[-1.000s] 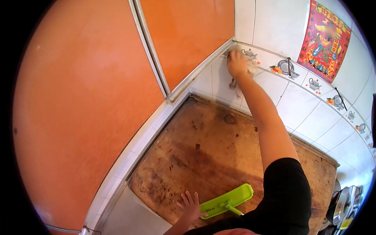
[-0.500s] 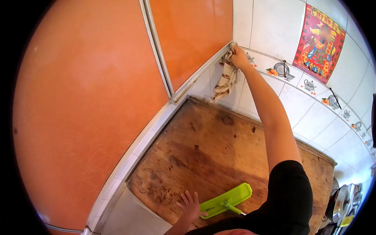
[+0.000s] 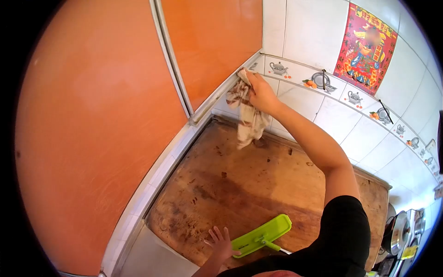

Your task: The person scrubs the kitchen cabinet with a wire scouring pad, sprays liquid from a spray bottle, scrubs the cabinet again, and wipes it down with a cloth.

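Note:
My right hand (image 3: 263,95) is closed on a patterned cloth (image 3: 250,121), pressing its upper end to the metal sill (image 3: 225,98) beneath the orange panels. The rest of the cloth hangs down over the back of the wooden board. Low in the view, my left hand (image 3: 220,243) has its fingers spread above the stained wooden board (image 3: 249,180). Its thumb reaches the near end of a green flat mop head (image 3: 262,236); whether it touches cannot be made out. The mop's handle runs under my body.
Orange sliding panels (image 3: 101,115) rise on the left. White tiles (image 3: 304,32) carry a red poster (image 3: 366,49) and several small hooks. A lidded pot (image 3: 400,232) stands at the right, by the stove area. A pale surface (image 3: 154,254) lies at lower left.
My right hand has slid the cloth along the sill, out of the corner and toward me and the left. The left hand stays spread by the mop head. The view has shifted slightly.

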{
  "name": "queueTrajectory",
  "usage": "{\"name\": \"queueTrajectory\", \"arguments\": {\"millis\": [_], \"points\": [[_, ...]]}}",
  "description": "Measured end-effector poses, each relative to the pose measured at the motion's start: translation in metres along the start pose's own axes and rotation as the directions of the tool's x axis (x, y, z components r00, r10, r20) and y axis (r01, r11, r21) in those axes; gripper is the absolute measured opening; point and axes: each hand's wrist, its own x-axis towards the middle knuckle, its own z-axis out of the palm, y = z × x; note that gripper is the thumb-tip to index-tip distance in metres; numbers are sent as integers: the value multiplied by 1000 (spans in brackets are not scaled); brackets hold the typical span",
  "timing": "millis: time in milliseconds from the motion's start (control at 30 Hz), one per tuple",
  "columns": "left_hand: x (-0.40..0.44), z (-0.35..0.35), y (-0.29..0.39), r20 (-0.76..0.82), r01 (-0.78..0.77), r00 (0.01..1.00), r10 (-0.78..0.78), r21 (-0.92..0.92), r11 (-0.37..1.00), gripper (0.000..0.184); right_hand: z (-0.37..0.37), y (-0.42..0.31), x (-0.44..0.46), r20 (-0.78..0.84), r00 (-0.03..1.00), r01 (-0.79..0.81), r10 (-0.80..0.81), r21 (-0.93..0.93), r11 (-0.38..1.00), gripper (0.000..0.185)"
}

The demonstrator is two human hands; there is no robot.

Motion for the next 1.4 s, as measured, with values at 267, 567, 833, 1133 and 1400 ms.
{"name": "queueTrajectory", "arguments": {"millis": [267, 567, 833, 1133, 1400], "points": [[-5, -2, 0, -11, -22, 1000, 22, 20, 1000, 144, 25, 120, 81, -162, 970, -201, 182, -110, 973, 54], [-5, -5, 5, -8, 16, 1000, -16, -2, 1000, 138, 20, 46, 51, -57, 981, -195, 188, -185, 963, 52], [-9, -17, 9, 12, 24, 1000, -24, 8, 1000, 138, 17, 74, 76, -84, 952, -305, 294, -193, 932, 56], [-12, -7, 4, -41, -5, 999, 5, -3, 1000, 141, 16, 94, 93, -176, 919, -388, 352, -252, 887, 46], [-11, 1, 4, -106, -23, 994, 23, -5, 1000, 140, 35, -39, 9, -181, 973, -173, 142, -171, 970, 38]]}}
